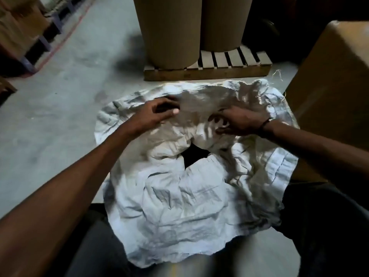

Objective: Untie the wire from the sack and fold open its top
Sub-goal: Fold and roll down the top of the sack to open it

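Note:
A white woven sack stands in front of me, its crumpled top spread wide around a small dark opening in the middle. My left hand rests on the far left part of the top, fingers curled into the fabric. My right hand pinches a fold of the sack's top at the far right of the opening. Frayed threads trail from the sack's far right edge. No wire can be made out; the picture is blurred there.
Two tall brown cardboard drums stand on a wooden pallet just behind the sack. A large brown box is close on the right. Stacked boxes on a dark rack line the far left across a grey concrete floor.

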The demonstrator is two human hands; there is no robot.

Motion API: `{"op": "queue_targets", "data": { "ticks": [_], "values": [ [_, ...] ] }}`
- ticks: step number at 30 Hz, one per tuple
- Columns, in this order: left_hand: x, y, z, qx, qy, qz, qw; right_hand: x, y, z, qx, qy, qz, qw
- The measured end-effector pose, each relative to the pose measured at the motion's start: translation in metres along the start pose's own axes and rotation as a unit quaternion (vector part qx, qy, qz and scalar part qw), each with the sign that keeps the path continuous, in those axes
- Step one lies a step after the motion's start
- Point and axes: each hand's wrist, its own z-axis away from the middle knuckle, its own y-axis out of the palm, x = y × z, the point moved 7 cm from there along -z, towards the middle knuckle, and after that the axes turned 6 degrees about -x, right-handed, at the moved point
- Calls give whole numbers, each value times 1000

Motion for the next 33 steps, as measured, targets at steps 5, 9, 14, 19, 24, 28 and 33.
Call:
{"op": "queue_targets", "data": {
  "ticks": [5, 9, 14, 19, 24, 28, 33],
  "values": [
    [17, -6, -13, -198, 18, -143, 970, 1, 36, 9, -166, -12, 123, 978],
    [12, -12, -25, -307, 47, -376, 873, -14, 20, -11, -252, 29, 177, 951],
    [21, 7, -53, -274, 46, -555, 784, -56, 42, -42, -206, 130, 116, 963],
    [71, 18, -63, -188, 7, -535, 823, -88, 65, -58, -149, 166, 136, 965],
    [91, 31, -65, -169, -26, -344, 923, -95, 72, -65, -167, 152, 90, 970],
    [77, 23, -78, -162, -45, -180, 969, -88, 72, -75, -154, 113, 26, 981],
    [71, 6, -83, -184, -80, -128, 971, -76, 56, -80, -185, 90, -95, 974]
  ]
}}
